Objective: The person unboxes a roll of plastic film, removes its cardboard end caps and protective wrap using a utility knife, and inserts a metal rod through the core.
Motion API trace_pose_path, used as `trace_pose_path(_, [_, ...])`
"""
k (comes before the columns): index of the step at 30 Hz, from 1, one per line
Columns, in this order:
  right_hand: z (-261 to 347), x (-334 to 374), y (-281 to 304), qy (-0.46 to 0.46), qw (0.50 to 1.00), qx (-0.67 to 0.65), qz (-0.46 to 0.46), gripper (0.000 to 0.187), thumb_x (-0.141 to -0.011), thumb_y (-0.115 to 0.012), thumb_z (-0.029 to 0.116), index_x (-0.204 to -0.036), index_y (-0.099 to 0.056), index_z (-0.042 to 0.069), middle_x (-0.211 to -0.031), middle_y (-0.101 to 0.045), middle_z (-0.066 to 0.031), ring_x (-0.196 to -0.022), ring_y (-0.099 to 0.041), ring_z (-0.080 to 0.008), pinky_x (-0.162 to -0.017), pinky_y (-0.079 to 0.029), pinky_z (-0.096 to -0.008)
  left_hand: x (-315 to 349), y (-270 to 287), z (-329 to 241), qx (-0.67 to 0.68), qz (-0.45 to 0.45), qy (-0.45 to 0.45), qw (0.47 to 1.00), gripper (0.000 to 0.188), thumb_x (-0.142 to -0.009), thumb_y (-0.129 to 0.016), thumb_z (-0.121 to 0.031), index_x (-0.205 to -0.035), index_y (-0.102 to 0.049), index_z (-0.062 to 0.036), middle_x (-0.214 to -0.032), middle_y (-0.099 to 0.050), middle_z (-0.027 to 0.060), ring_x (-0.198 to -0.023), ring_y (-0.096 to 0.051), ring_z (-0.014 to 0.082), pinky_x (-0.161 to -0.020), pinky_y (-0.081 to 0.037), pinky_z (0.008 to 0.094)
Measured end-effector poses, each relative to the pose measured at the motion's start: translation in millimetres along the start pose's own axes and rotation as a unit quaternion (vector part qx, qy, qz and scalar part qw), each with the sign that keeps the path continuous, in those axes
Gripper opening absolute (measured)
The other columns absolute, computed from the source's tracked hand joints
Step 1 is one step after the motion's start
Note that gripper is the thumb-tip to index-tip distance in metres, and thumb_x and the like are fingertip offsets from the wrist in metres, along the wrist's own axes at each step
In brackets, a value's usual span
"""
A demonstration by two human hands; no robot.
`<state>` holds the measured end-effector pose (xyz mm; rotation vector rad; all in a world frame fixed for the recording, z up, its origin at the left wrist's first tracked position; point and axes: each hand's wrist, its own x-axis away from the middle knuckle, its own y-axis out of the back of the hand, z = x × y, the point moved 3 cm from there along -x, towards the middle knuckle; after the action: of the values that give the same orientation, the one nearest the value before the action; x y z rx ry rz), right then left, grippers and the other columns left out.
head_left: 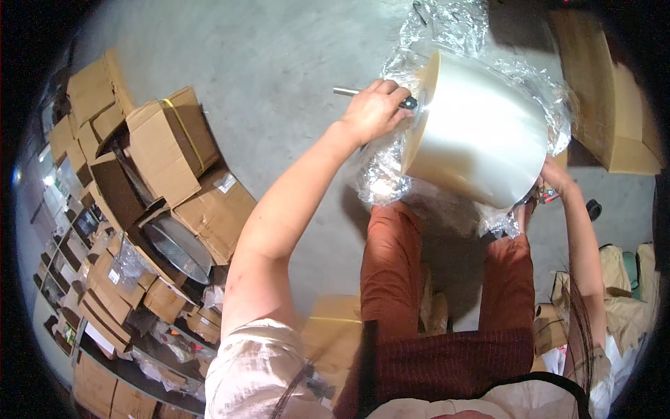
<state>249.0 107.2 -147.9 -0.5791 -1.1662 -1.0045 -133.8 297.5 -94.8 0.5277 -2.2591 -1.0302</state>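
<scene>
A large roll of shiny clear film (488,126) is held up before me, above my knees, its axis running left to right. Crumpled clear plastic wrap (387,178) lies behind and below it. At the roll's left end, my left hand (375,112) is closed around a metal rod (345,91). A black knob or collar (409,103) shows by its fingers, close to the core. My right hand (557,178) is curled at the roll's lower right end. Its fingertips are partly hidden there, and what they grip cannot be made out.
Cardboard boxes (164,143) and a round mesh basket (178,248) are stacked at the left, beside crowded shelving (84,307). An open carton (621,119) stands at the far right. Tan bags (618,272) lie at the lower right on the grey floor (279,70).
</scene>
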Motion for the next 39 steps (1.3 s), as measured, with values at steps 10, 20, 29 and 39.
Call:
trace_pose_path(10, [-77.3, -45.7, -17.6, 0.242, 0.945, 0.098, -0.199, 0.026, -0.094, -0.049, 0.02, -0.099, -0.063, -0.002, -0.103, -0.062, -0.024, -0.103, -0.056, -0.0417, -0.092, -0.043, -0.0498, -15.3, -9.4, -14.7, 0.047, -0.003, -0.008, 0.999, 0.033, -0.082, -0.064, -0.008, -0.114, -0.059, -0.0031, -0.107, -0.064, 0.0195, -0.097, -0.063, 0.0401, -0.083, -0.052, 0.0462])
trace_pose_path(20, [-28.3, -18.1, -24.7, 0.193, 0.957, 0.145, -0.164, 0.042, -0.1, -0.04, 0.034, -0.109, -0.066, 0.003, -0.115, -0.063, -0.0204, -0.112, -0.058, -0.0377, -0.099, -0.039, -0.0522, -12.1, -7.7, -32.0, 0.009, 0.009, 0.02, 1.0, 0.03, -0.08, -0.064, -0.008, -0.108, -0.065, 0.0, -0.111, -0.064, 0.0242, -0.098, -0.062, 0.0418, -0.083, -0.052, 0.0465])
trace_pose_path(29, [-27.0, -12.1, -34.0, 0.215, 0.967, 0.049, -0.125, 0.054, -0.082, -0.066, 0.024, -0.128, -0.058, -0.002, -0.131, -0.057, -0.0246, -0.121, -0.054, -0.039, -0.107, -0.039, -0.041, -9.6, -7.3, -28.2, -0.017, 0.048, 0.076, 0.996, 0.034, -0.081, -0.065, -0.015, -0.112, -0.065, -0.001, -0.117, -0.063, 0.0244, -0.102, -0.062, 0.0414, -0.087, -0.052, 0.0458])
trace_pose_path(39, [-22.1, 8.0, -41.0, 0.318, 0.878, 0.187, -0.306, 0.031, -0.082, -0.072, 0.018, -0.111, -0.068, 0.008, -0.097, -0.067, -0.0173, -0.099, -0.061, -0.0336, -0.089, -0.047, -0.044, 0.0, -8.9, -14.5, 0.004, 0.007, 0.026, 1.0, 0.033, -0.079, -0.061, -0.005, -0.111, -0.061, -0.0035, -0.112, -0.062, 0.0207, -0.098, -0.061, 0.0409, -0.085, -0.052, 0.0464])
